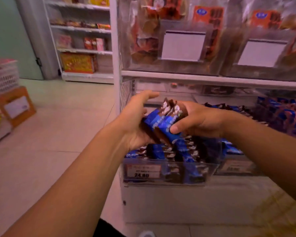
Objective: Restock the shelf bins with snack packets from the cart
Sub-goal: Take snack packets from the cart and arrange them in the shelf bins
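A small stack of blue snack packets (pixel 162 123) is held between both hands, just above the clear bin (pixel 210 170) at the left end of the lower shelf. The packets are tilted, their dark upper ends with white print pointing up and away towards the shelf, their blue lower ends towards the person. The right hand (pixel 197 119) grips the stack from the right, its thumb (pixel 177 128) pressed across the blue front near the bottom and its fingers curled behind. The left hand (pixel 135 119) cups the stack from the left and underneath, its palm against the packets' edge; its fingers are loosely spread, with the forefinger stretched out above the stack and not touching it.

The bin below is already part filled with the same blue packets (pixel 179 151), lying on their sides and overlapping. A price tag (pixel 142 171) sits on the bin's front wall at the left. To the right, a second clear bin (pixel 236 166) holds more blue packets, and further right lie more still, blurred.

On the shelf above, two clear bins hold bags with orange labels (pixel 208 14), each bin bearing a blank white card (pixel 183 46). At the far left stand a white wire basket (pixel 3 76) and a brown carton (pixel 15 106) on the pale tiled floor (pixel 61 134). Behind them, another shelf unit (pixel 82 40) carries red and yellow boxes
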